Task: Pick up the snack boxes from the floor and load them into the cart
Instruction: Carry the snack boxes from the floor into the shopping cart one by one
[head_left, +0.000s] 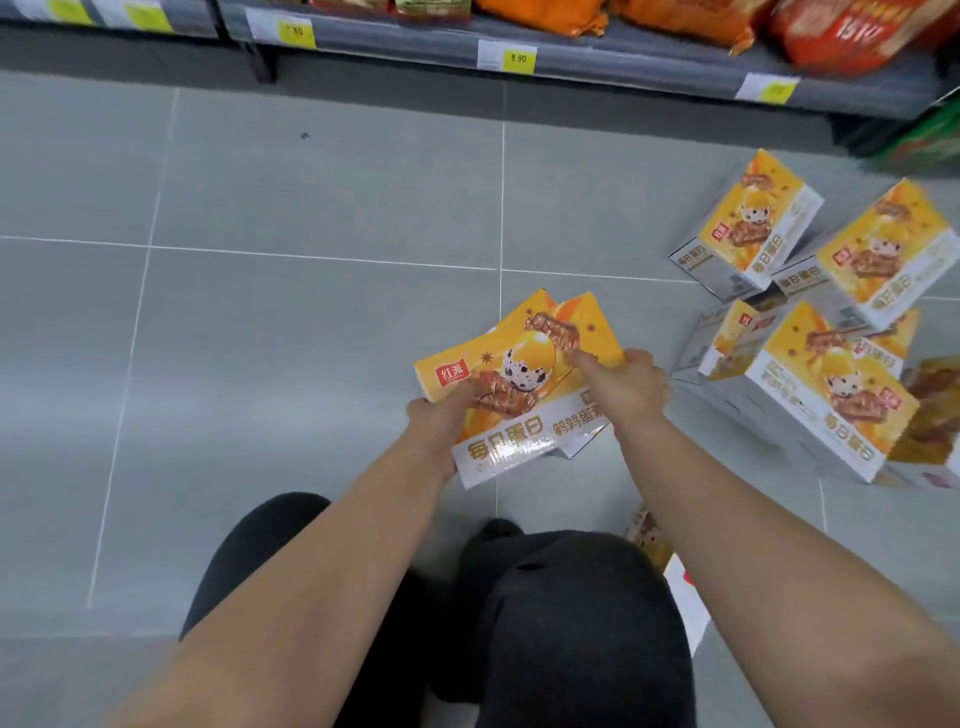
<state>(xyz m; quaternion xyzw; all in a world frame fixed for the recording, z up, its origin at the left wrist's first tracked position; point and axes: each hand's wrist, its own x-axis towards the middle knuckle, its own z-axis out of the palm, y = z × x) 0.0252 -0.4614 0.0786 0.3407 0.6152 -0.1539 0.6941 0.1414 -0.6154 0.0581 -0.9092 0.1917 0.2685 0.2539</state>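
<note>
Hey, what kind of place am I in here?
Most likely a supermarket or convenience-store aisle: a shelf edged with yellow price tags holds packaged snacks, and identical snack boxes lie on the tiled floor.

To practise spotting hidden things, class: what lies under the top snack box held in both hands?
A second snack box peeks out beneath the top snack box at its far corner; most of its face is covered.

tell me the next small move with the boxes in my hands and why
Probably raise the held snack boxes, seemingly two stacked, and turn to find the cart, which is out of view. The left hand and right hand already grip opposite edges, so the hold looks secure. The pile of boxes on the floor to the right can wait.
</note>
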